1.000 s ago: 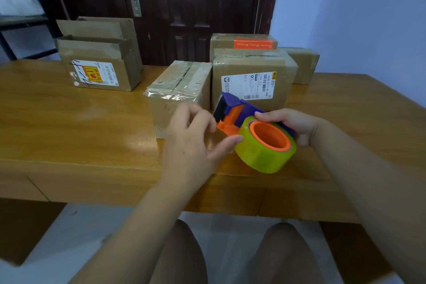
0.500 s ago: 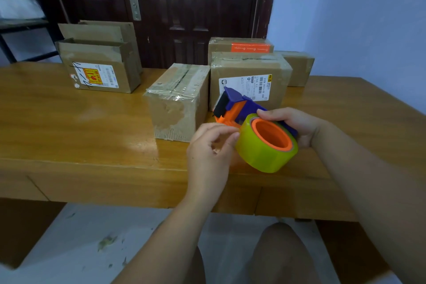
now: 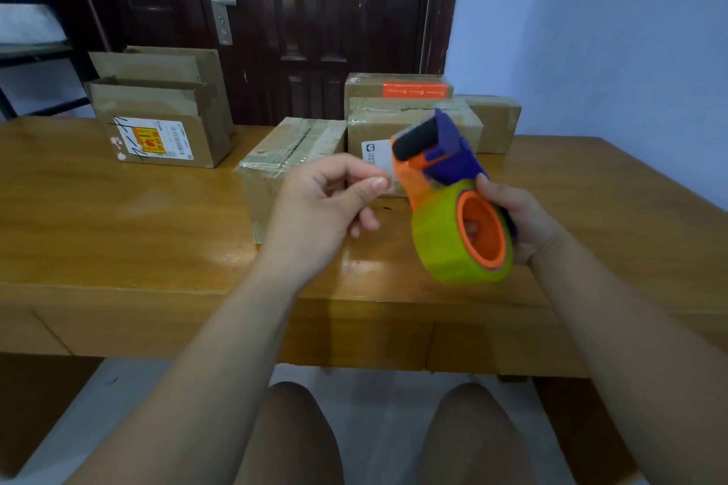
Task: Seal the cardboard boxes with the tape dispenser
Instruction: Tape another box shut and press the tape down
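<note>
Five cardboard boxes stood on the wooden tabletop. An open box sat towards the far left corner and a taped box in the middle. A labelled box stood just behind and right of the taped one. An orange-marked box and a plain box were by the far edge.

The tape dispenser was held off the tabletop over its near right part, roller end tipped up and yellow-green roll lowest. The right hand gripped the handle from behind, fingers curled round it. The left hand hovered just beside the dispenser's mouth, thumb and forefinger pressed together as if pinching the tape's free end. Clear tape hardly shows, so whether anything lay between them could not be told.

The step looked like drawing out a starting length. Done well, it wanted a firm pinch across the full width. The pull should run straight in line with the roll, so the tape neither twisted nor stuck to itself, with the right hand bracing the dispenser. The open box seemed the likeliest to seal, and its flaps would need folding down first.
</note>
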